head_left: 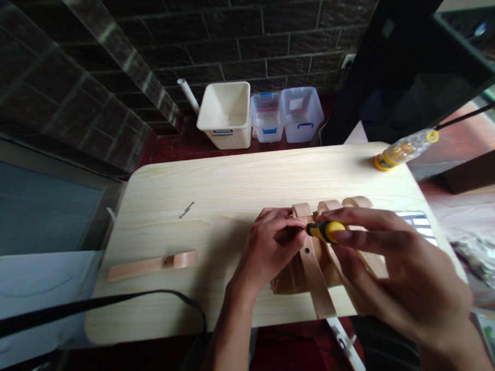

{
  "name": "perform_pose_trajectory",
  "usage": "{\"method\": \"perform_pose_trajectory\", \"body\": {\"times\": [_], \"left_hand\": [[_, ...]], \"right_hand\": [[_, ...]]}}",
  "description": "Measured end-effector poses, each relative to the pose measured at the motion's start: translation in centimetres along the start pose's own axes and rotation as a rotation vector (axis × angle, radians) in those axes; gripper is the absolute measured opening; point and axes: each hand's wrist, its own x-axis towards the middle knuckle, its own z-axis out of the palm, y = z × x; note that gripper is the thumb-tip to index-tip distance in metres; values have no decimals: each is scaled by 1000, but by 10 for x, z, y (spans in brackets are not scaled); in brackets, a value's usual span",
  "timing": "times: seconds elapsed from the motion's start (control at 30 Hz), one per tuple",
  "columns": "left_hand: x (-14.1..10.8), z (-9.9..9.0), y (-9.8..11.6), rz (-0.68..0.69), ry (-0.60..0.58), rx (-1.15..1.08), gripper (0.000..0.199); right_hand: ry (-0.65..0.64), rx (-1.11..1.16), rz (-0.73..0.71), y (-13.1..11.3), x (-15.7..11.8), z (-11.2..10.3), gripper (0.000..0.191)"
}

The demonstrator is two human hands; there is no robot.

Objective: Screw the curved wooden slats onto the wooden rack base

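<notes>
My right hand [394, 261] grips a yellow-and-black screwdriver [325, 231] by its handle, its shaft pointing left. At the screwdriver's tip, the thumb and fingers of my left hand [270, 239] are pinched together; what lies between them is too small to make out. Beneath both hands are several light wooden strips with curled ends, lying side by side across a brown piece [292, 276]. The nearest wooden strip [317, 286] has a dark round hole or screw in it and reaches the table's front edge. My right hand partly covers the other strips.
On the pale wooden table [231, 181], a loose curled wooden strip [152, 264] and small screws [187, 210] lie at left. A clear bottle-shaped container with a yellow base [405, 150] stands at back right. A black strap [145, 293] crosses the front left. Beyond are a cream bin [224, 137] and clear boxes.
</notes>
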Motion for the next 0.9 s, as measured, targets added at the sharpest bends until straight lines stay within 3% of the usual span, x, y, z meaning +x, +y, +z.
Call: {"method": "perform_pose_trajectory", "body": {"times": [0.9], "left_hand": [[-1,-1,-2,28,-8,-28,13]], "right_hand": [[-12,24,46,-2,3,1,37]]}}
